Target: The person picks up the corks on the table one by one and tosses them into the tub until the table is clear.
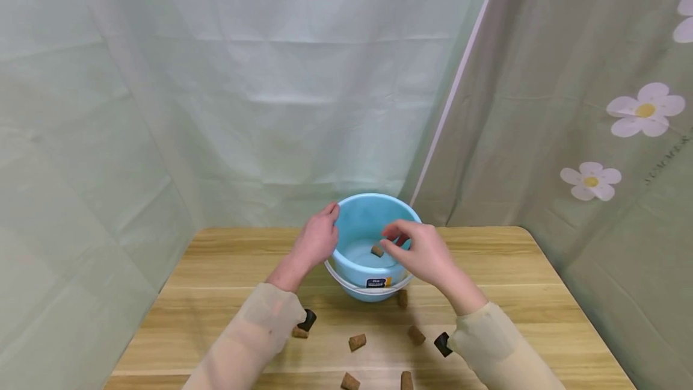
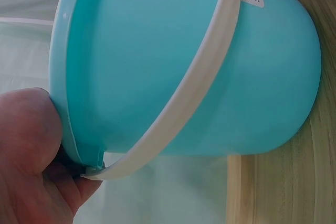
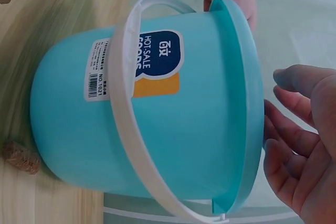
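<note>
My left hand (image 1: 316,239) grips the bucket (image 1: 361,227) rim at frame centre; my right hand (image 1: 422,253) hovers spread above it, corks (image 1: 357,342) scattered below.

The bucket (image 1: 361,227) hides its far wall base, and two corks (image 1: 406,381) are cut off below.
</note>
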{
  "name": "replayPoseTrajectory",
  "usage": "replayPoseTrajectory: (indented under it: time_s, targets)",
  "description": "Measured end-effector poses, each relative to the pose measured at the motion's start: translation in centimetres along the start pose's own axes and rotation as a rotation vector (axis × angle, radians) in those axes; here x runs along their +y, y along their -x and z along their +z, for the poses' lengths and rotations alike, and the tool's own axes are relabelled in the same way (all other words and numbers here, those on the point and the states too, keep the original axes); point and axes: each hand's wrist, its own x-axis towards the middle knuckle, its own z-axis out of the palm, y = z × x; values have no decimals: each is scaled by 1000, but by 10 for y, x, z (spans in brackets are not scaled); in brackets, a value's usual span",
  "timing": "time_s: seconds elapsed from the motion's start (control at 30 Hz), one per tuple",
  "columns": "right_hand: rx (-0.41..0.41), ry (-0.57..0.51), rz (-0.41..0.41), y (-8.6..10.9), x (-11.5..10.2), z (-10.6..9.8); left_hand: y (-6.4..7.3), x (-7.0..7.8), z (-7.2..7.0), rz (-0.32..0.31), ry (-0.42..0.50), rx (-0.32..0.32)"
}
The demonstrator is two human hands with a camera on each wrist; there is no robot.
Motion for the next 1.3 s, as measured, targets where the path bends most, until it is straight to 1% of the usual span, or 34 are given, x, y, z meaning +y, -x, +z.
replayPoseTrajectory:
  time_s: [0.13,0.27,0.53,0.67,0.9,1.03,1.23,1.3]
  targets:
    - [44,-16,-20,15,1,-5,2,0,1,0,-6,-2]
    - [60,-29,-12,32,2,-9,4,1,2,2,-5,0]
    - [40,-41,31,64,13,-13,5,1,3,0,-14,-2]
    - [28,-25,35,78,20,-15,3,0,3,7,-13,-3]
    - [-3,16,59,98,34,-20,4,1,2,-8,-7,-4]
    - [-54,36,85,107,42,-19,4,0,3,0,-19,4]
    - [-192,52,149,121,52,-13,4,0,3,8,-24,7]
    - [-240,49,156,125,56,-9,4,0,3,10,-22,4]
